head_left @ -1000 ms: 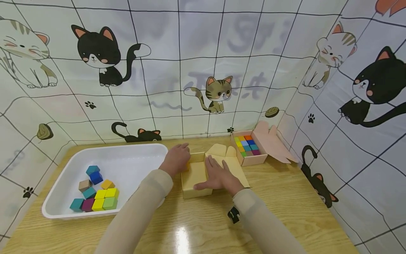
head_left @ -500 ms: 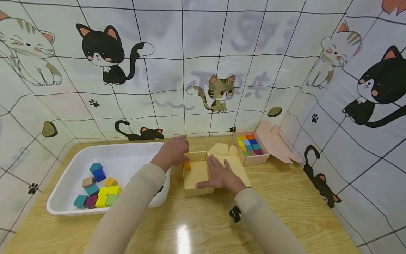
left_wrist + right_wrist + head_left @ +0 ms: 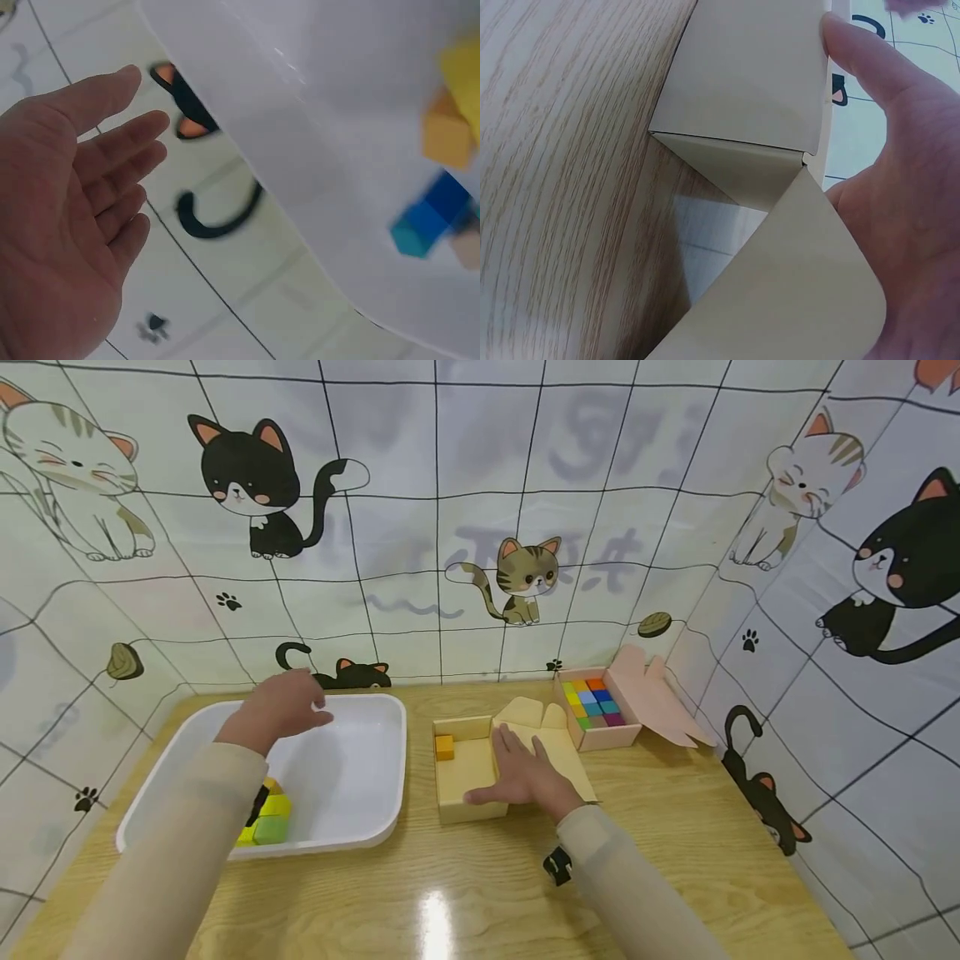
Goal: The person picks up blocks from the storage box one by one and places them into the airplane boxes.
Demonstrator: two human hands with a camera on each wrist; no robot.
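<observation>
My left hand is over the white tray, holding nothing, its fingers loosely bent. Its forearm covers part of the tray. Yellow blocks and a green block show beside the sleeve; the left wrist view also has an orange block and a blue block. My right hand rests with straight fingers across the side of the pale yellow box and its opened lid. In the right wrist view the thumb touches the box's top edge. One orange block sits in the box's far left corner.
At the back right stands a pink box filled with several coloured blocks, its lid folded out to the right. A cat-patterned sheet rises behind and beside the wooden table.
My left hand has let go of the orange block in the yellow box and moved left to above the tray. The right hand has stayed on the box.
</observation>
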